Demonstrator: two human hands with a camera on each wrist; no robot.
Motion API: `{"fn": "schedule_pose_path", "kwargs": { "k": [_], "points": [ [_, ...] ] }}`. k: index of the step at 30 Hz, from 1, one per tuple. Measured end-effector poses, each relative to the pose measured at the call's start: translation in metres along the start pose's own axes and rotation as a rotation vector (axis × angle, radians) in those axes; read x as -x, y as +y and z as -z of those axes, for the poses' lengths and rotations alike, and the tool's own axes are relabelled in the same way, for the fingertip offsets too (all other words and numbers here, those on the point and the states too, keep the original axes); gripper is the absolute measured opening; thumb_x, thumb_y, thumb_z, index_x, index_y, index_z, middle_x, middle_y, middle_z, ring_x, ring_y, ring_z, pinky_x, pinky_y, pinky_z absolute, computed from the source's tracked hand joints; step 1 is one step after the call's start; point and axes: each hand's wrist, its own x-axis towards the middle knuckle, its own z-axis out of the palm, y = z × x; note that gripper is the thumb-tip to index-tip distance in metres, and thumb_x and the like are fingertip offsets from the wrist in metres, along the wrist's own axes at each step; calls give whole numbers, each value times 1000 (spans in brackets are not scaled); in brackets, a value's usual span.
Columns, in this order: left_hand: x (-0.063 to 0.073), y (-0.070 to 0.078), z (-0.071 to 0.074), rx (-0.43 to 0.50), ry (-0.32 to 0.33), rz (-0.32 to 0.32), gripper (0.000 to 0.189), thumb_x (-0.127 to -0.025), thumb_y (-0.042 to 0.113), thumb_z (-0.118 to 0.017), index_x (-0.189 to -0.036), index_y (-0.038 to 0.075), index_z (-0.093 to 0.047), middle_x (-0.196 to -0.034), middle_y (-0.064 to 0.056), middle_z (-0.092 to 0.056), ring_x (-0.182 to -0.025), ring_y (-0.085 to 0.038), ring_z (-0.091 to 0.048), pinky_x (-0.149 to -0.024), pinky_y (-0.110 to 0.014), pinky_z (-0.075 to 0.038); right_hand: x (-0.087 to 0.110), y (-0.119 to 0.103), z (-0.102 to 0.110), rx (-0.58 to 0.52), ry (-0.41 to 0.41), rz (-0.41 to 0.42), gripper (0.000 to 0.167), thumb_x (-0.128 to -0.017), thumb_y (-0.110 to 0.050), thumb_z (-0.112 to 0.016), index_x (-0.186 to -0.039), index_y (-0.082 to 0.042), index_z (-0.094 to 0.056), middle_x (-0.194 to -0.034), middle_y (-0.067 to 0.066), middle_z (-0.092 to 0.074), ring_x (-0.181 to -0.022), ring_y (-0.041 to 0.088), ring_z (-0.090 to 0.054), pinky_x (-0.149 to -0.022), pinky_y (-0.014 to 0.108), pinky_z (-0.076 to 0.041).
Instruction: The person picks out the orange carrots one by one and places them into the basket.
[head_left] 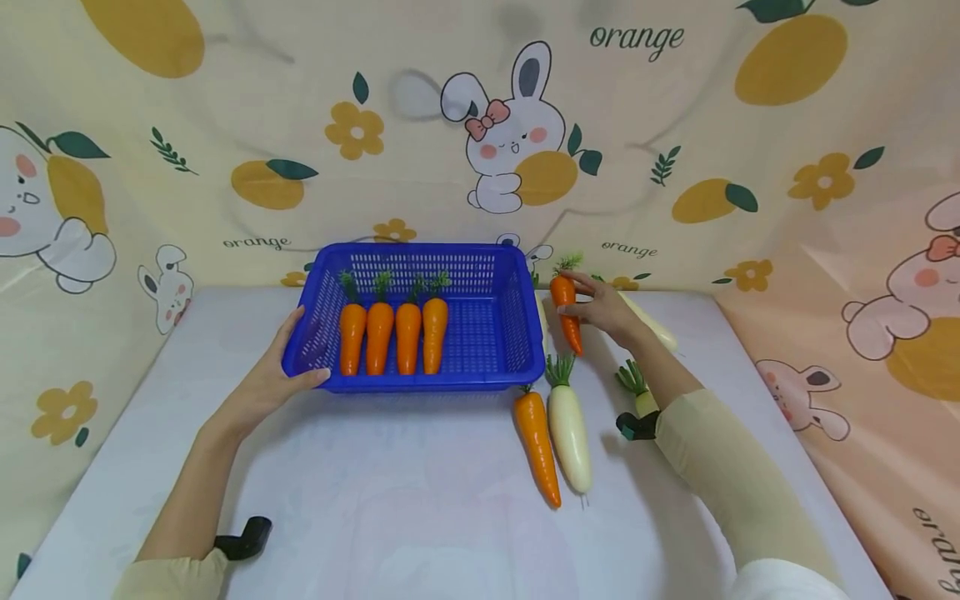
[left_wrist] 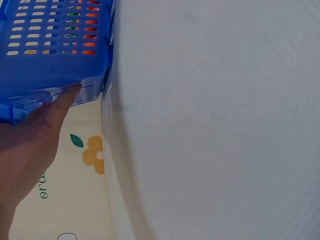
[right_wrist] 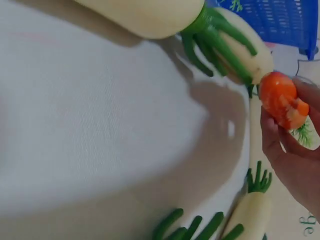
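A blue plastic basket (head_left: 480, 382) stands toward the back of the table, with several orange carrots (head_left: 379, 337) lined up side by side in its left half. My left hand (head_left: 262, 383) holds the basket by its left front corner, thumb on the front rim and fingers along the side. In the left wrist view that hand lies against the basket wall (left_wrist: 50, 70). To the right of the basket, my right hand (head_left: 602, 312) pinches another carrot (head_left: 564, 293) near its leafy top, tip pointing down. The right wrist view shows this carrot (right_wrist: 277, 92) between thumb and fingers.
One loose carrot (head_left: 538, 450) and a white radish (head_left: 570, 437) lie side by side in front of the basket's right corner. Another radish (head_left: 652, 325) lies behind my right wrist, and one (head_left: 643, 402) is partly under my forearm. A printed cloth (head_left: 450, 192) hangs behind.
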Motion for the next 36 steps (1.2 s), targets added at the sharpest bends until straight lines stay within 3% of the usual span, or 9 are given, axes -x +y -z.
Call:
{"fn": "schedule_pose_path", "kwargs": {
  "k": [10, 14, 21, 29, 36],
  "points": [
    [0, 3, 0, -3, -5, 11, 104, -93, 37, -69, -155, 45, 13, -166, -10, 12, -149, -45, 3, -112, -72, -8, 7, -20, -3, -54, 35, 74, 70, -92, -15, -72, -154, -24, -40, -151, 21, -39, -122, 39, -55, -93, 44, -55],
    [1, 4, 0, -6, -7, 20, 104, -93, 38, -69, -155, 45, 14, -166, -11, 13, -149, -46, 4, -112, -72, -9, 11, -37, -10, -54, 19, 86, 68, -92, -17, -73, -152, -24, -42, -150, 18, -42, -121, 37, -57, -91, 39, -56],
    [1, 4, -1, -10, -7, 25, 105, -92, 39, -70, -155, 45, 14, -166, -11, 13, -149, -46, 4, -112, -73, -8, 11, -61, -24, -54, -18, 98, 71, -90, -19, -75, -152, -28, -41, -152, 17, -40, -125, 35, -54, -95, 44, -54],
    [0, 1, -1, -2, -7, 17, 104, -93, 34, -70, -155, 46, 13, -166, -10, 13, -149, -46, 4, -112, -73, -8, 8, -82, -51, -37, -72, 158, 70, -90, -16, -74, -152, -22, -42, -144, 16, -47, -122, 32, -56, -97, 45, -53],
    [0, -1, -1, 5, -7, 8, 103, -94, 32, -68, -155, 46, 13, -166, -10, 13, -149, -45, 5, -112, -73, -6, -2, -94, -82, 9, -107, 145, 69, -89, -18, -76, -150, -24, -45, -150, 16, -44, -124, 32, -55, -96, 45, -54]
  ]
}}
